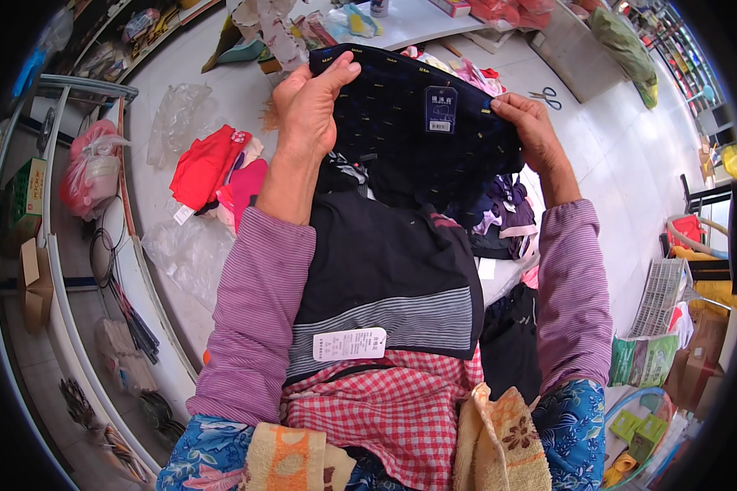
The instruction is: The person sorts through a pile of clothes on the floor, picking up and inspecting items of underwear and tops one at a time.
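Note:
A dark navy garment (393, 104) with small yellow lettering is stretched between my two hands. My left hand (319, 98) pinches its upper left corner, thumb on top. At its upper right edge, my right hand (525, 123) grips the cloth between thumb and fingers. A dark blue printed hang tag (441, 109) is on the garment's front. Below, across my lap, lies a black garment (387, 258) with a grey striped band and a white paper tag (349, 344). Red-and-white checked cloth (374, 399) shows under it. Purple and black garments (506, 212) are heaped partly behind the held one.
Red and pink clothes (212, 169) and clear plastic bags (178, 123) lie on the tiled floor to the left, beside metal shelving (58, 245). A white table (405, 27) stands ahead. Scissors (548, 97) lie on the floor at right, near a grey box (580, 61).

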Tool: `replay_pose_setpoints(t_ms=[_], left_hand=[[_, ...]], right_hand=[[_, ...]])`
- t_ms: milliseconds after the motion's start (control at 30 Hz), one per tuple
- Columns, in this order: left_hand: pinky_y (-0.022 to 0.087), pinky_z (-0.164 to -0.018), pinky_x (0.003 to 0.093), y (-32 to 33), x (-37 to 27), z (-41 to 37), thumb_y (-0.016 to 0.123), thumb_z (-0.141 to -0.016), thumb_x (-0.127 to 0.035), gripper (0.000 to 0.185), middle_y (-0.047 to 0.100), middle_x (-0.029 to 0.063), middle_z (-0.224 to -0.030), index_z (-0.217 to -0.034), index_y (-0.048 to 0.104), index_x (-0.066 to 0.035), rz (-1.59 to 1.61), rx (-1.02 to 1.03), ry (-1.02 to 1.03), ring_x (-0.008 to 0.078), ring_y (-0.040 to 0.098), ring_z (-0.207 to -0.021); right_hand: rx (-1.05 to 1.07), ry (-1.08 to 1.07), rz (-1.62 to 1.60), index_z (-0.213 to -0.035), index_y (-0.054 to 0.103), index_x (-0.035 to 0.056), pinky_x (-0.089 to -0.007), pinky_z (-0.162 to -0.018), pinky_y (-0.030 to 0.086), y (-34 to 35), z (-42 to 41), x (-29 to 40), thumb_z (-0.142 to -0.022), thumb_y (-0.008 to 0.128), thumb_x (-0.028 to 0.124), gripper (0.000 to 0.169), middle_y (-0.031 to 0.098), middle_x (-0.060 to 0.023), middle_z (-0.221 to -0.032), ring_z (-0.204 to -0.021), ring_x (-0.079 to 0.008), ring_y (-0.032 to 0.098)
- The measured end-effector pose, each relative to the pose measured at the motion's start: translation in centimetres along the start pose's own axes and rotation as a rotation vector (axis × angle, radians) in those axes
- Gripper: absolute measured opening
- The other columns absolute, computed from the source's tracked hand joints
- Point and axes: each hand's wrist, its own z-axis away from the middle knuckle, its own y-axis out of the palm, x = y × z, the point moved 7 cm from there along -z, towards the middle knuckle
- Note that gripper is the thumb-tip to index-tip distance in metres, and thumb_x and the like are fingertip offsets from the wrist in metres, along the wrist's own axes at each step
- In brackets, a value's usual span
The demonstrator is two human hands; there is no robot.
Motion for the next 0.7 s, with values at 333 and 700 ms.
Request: replay_pose_setpoints(t_ms=[333, 700], left_hand=[[0.045, -0.054, 0.0205, -0.3, -1.0, 0.0, 0.075, -0.077, -0.012, 0.019, 0.064, 0.0026, -0.072, -0.087, 0.069, 0.004, -0.398, -0.047, 0.087, 0.0094, 0.058, -0.059], [0.031, -0.043, 0.0252, 3.8, -3.4, 0.3, 0.071, -0.077, -0.013, 0.027, 0.046, -0.0047, -0.052, -0.059, 0.055, -0.003, -0.452, 0.068, 0.267, 0.0040, 0.038, -0.048]], right_hand=[[0.014, -0.092, 0.278, -0.088, 0.068, 0.0026, -0.0202, -0.061, 0.047, -3.2, 2.4, 6.9, -0.085, 0.066, 0.016, 0.013, 0.065, 0.0017, -0.075, -0.066, -0.0056, 0.058], [-0.212, 0.016, 0.276, -0.085, 0.064, 0.0004, -0.0248, -0.060, 0.051, -3.9, 5.3, 11.0, -0.083, 0.068, 0.015, 0.015, 0.064, -0.0045, -0.076, -0.066, -0.0109, 0.061]])
